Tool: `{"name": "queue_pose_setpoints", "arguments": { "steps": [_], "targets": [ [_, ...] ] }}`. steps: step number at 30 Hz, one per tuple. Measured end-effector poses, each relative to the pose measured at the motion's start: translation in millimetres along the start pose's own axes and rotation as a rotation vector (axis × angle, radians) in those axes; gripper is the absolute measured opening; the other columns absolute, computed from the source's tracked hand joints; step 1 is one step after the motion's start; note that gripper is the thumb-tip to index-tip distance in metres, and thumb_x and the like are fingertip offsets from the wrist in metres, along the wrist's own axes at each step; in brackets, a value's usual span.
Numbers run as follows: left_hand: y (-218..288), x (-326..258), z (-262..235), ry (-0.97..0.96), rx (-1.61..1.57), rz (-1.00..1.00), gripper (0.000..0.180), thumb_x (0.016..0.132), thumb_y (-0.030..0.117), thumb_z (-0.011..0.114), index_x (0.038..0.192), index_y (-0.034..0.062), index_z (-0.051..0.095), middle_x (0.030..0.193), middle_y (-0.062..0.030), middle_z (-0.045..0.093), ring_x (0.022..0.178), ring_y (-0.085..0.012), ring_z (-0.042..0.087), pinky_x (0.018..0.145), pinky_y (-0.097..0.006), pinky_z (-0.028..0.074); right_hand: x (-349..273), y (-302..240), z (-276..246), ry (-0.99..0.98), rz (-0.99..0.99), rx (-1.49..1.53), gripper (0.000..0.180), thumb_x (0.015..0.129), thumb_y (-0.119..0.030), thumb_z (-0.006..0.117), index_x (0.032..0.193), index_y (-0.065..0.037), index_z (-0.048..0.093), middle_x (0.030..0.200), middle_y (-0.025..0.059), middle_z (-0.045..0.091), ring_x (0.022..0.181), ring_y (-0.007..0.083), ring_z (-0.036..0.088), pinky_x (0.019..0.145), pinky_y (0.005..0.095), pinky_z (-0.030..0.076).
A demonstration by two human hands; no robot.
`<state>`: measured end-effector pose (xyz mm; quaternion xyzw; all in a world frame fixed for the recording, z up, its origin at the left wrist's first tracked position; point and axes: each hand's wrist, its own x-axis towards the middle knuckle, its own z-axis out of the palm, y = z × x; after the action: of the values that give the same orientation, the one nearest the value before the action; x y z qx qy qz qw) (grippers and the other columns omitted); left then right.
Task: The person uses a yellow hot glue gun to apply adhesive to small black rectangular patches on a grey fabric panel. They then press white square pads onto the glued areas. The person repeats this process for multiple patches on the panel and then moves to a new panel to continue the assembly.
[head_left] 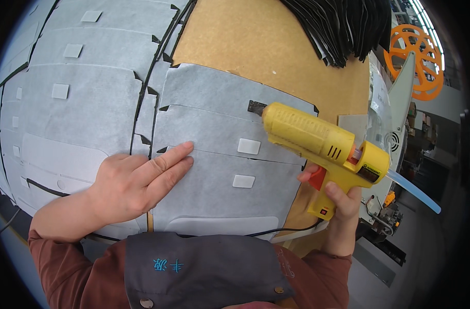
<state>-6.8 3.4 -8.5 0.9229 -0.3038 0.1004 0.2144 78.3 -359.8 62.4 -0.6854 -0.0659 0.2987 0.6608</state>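
My right hand (344, 202) grips a yellow hot glue gun (311, 133) by its handle, with a finger at the red trigger (317, 177). A translucent glue stick (415, 192) sticks out of its back end. The nozzle end points left, over a small dark patch (255, 107) on the pale grey layered panels (209, 129). My left hand (134, 180) lies on these panels, its fore and middle fingers stretched out and nothing in it. Two small white rectangular pieces, an upper one (249, 146) and a lower one (243, 181), sit between hand and gun.
More grey panels with black edges and white pieces (73, 50) spread over the left side. A stack of black sheets (343, 26) lies at the far side of the brown tabletop (229, 36). An orange reel (423, 62) stands at right. The gun's black cord (286, 230) runs along the near edge.
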Motion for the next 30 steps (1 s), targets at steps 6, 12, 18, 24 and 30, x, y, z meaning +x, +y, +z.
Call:
{"name": "queue_pose_setpoints", "arguments": {
  "steps": [6, 12, 18, 24, 30],
  "targets": [
    [0.2, 1.1, -0.4, -0.006, -0.001, -0.001, 0.034, 0.076, 0.007, 0.064, 0.109, 0.0045, 0.071, 0.128, -0.0106, 0.067, 0.048, -0.0059, 0.045, 0.040, -0.022, 0.036, -1.2, 3.6, -3.1, 0.069, -0.007, 0.000, 0.059, 0.086, -0.013, 0.066, 0.138, 0.005, 0.042, 0.116, 0.0233, 0.062, 0.101, 0.0327, 0.066, 0.088, 0.0440, 0.054],
    [0.4, 1.2, -0.5, -0.009, 0.003, -0.003, 0.033, 0.076, 0.007, 0.064, 0.108, 0.0045, 0.071, 0.128, -0.0106, 0.067, 0.048, -0.0061, 0.045, 0.040, -0.022, 0.037, 2.0, 5.8, 2.0, 0.098, 0.008, 0.023, 0.060, 0.086, -0.015, 0.066, 0.137, 0.006, 0.043, 0.112, 0.0234, 0.064, 0.099, 0.0334, 0.067, 0.089, 0.0442, 0.054],
    [0.7, 2.2, -0.1, -0.003, 0.008, 0.000, 0.032, 0.076, 0.007, 0.064, 0.107, 0.0044, 0.072, 0.127, -0.0108, 0.067, 0.047, -0.0062, 0.045, 0.040, -0.022, 0.037, -0.6, 8.2, 0.8, 0.121, 0.005, 0.043, 0.057, 0.086, -0.015, 0.065, 0.135, 0.007, 0.045, 0.112, 0.0222, 0.064, 0.100, 0.0330, 0.067, 0.090, 0.0446, 0.054],
    [3.4, 6.9, -5.4, -0.022, -0.003, -0.024, 0.031, 0.074, 0.005, 0.077, 0.104, 0.0059, 0.069, 0.120, -0.0111, 0.070, 0.049, -0.0070, 0.049, 0.042, -0.023, 0.038, -5.9, 10.6, -3.4, 0.150, 0.005, 0.042, 0.055, 0.086, -0.018, 0.065, 0.132, 0.008, 0.048, 0.109, 0.0211, 0.065, 0.099, 0.0329, 0.068, 0.089, 0.0453, 0.054],
    [3.8, 6.6, -5.1, -0.023, -0.001, -0.029, 0.032, 0.073, 0.005, 0.078, 0.104, 0.0060, 0.069, 0.120, -0.0109, 0.070, 0.049, -0.0073, 0.050, 0.042, -0.023, 0.039, -8.3, 11.3, -3.1, 0.187, 0.013, 0.053, 0.054, 0.086, -0.018, 0.066, 0.130, 0.007, 0.050, 0.108, 0.0205, 0.065, 0.097, 0.0324, 0.068, 0.088, 0.0446, 0.054]
  ]
}}
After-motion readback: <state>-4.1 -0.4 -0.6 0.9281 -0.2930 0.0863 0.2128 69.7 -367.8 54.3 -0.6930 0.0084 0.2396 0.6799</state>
